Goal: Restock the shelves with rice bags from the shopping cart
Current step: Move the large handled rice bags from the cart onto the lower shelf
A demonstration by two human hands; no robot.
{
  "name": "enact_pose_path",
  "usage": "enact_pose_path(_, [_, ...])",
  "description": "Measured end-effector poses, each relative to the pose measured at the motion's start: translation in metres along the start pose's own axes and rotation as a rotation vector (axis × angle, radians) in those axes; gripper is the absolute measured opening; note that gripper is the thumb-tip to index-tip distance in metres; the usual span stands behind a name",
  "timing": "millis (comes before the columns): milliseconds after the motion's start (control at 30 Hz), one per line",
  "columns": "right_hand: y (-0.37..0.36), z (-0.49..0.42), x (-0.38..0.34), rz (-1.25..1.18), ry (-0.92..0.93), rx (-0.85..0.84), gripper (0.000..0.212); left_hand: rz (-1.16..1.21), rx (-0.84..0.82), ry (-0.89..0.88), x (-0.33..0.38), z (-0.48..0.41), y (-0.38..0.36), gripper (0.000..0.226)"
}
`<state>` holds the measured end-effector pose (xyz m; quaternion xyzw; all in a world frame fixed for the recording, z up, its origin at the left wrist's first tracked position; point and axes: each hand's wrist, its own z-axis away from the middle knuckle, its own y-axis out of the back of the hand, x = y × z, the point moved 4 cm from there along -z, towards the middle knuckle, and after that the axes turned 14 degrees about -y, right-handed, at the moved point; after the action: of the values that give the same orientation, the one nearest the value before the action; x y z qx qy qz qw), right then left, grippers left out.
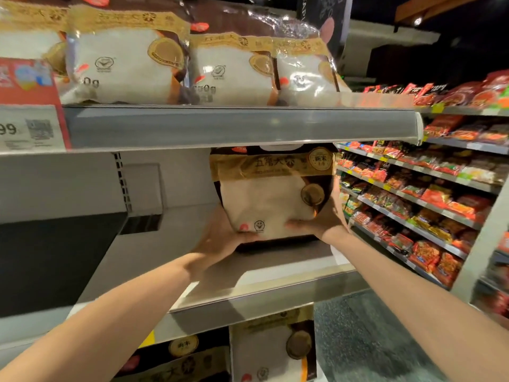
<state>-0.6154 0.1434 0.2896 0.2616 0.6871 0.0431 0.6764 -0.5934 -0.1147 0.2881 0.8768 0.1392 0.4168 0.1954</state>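
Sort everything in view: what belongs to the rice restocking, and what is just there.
Job: held rice bag, gripped by left hand and right hand; middle shelf under it; top-shelf rice bags; lower rice bag.
Just there: noodle packets on the right-hand shelves; price label.

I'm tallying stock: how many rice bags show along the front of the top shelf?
4 rice bags: one cut off at the left edge, one beside it, one in the middle, one at the right end. More may sit hidden behind.
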Motion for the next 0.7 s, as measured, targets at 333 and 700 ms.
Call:
enact_pose_path(333, [-0.019, -0.052, -0.004, 0.129, 0.124, 0.073, 0.133, 0.087, -0.056, 0.057, -0.045, -0.05, -0.006, 0.083])
enact_pose_path(700, [-0.015, -0.01, -0.026, 0.496, 0.253, 0.295, 0.158, -0.625, 0.064, -0.088, -0.007, -0.033, -0.002, 0.13])
